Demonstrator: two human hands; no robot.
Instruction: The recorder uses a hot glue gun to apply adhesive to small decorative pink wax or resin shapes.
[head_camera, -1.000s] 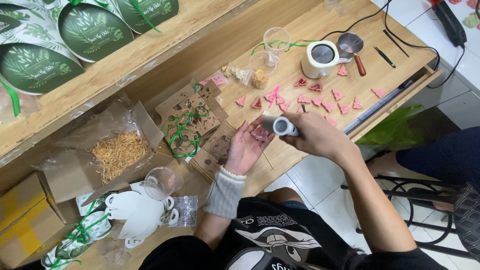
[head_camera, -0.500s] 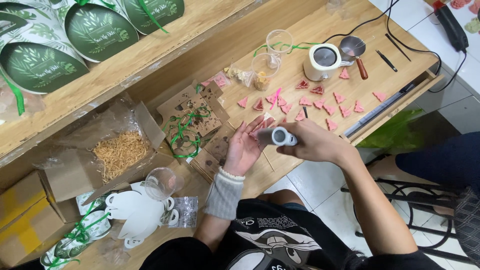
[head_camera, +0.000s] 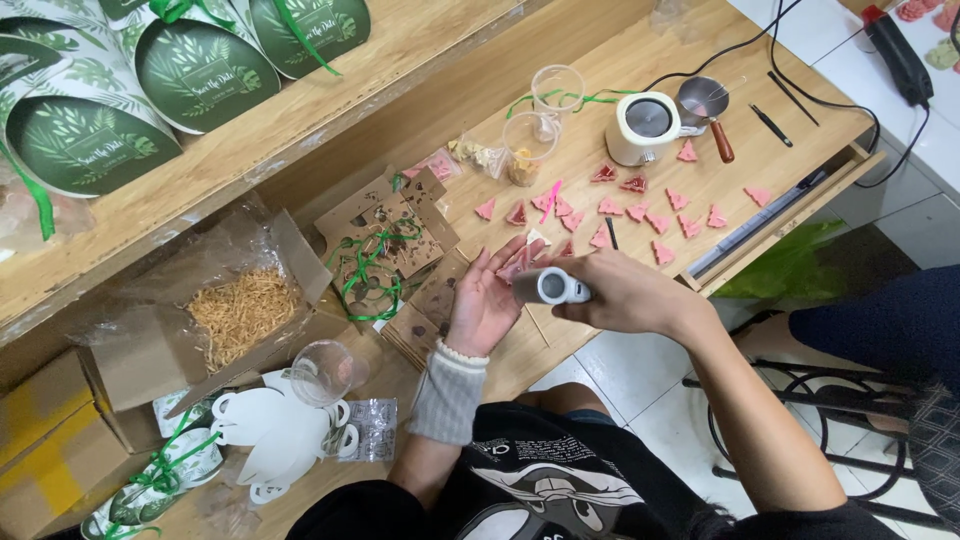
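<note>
Stamp pressed toward your open palm
Your right hand gripped the white stamp; your left hand lay open, fingers spread, near the table's front edge.

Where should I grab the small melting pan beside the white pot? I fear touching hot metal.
Take the melting pan by its brown wooden handle, coming from the table's near edge. The handle juts out toward the pink seals, away from the white pot, so a grip there likely avoids the metal bowl.
</note>
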